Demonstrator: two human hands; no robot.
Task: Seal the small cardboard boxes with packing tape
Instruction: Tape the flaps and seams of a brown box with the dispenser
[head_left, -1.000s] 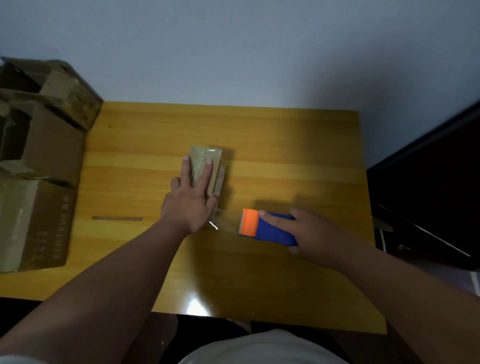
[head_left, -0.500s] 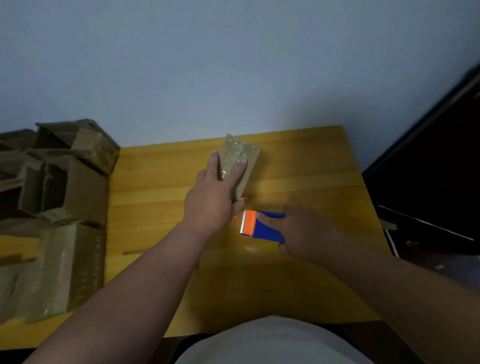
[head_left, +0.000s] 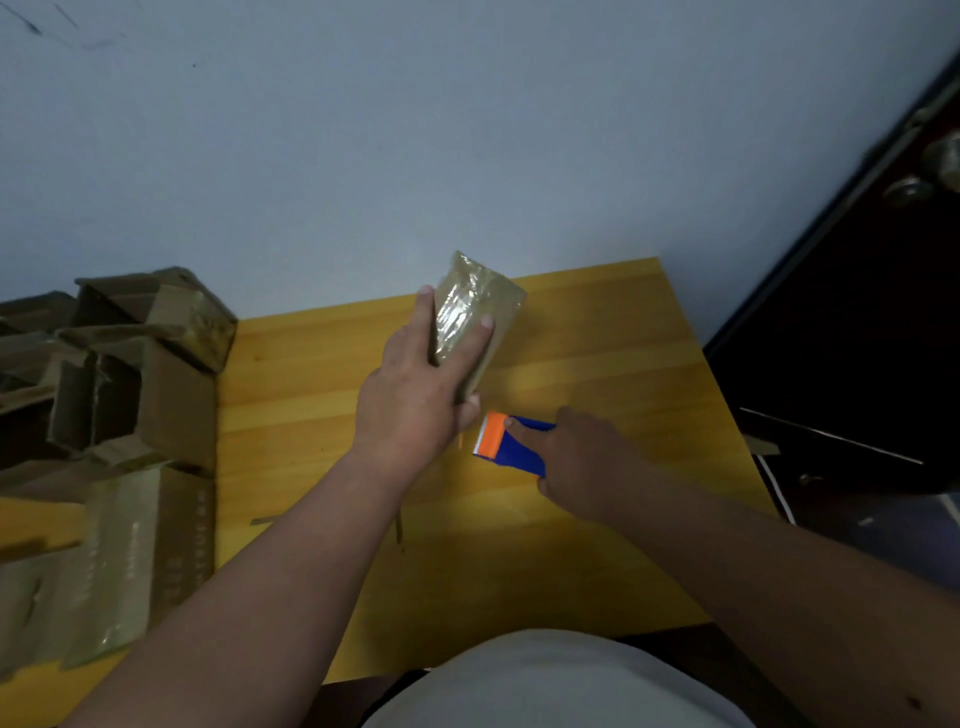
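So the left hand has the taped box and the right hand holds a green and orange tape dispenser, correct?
Not quite: the tape dispenser is blue and orange, not green, as the head view shows. The rest holds: the left hand grips the taped box and the right hand holds the dispenser.

Showing glossy tan-brown under clear tape on the small box (head_left: 470, 312) in the left hand (head_left: 410, 400); showing blue with an orange front on the tape dispenser (head_left: 511, 443) under the right hand (head_left: 582, 462); glowing honey-yellow with faint wood grain across the table (head_left: 597, 364) beneath both; looking dull brown in the cardboard boxes (head_left: 130, 374) left of the left hand.
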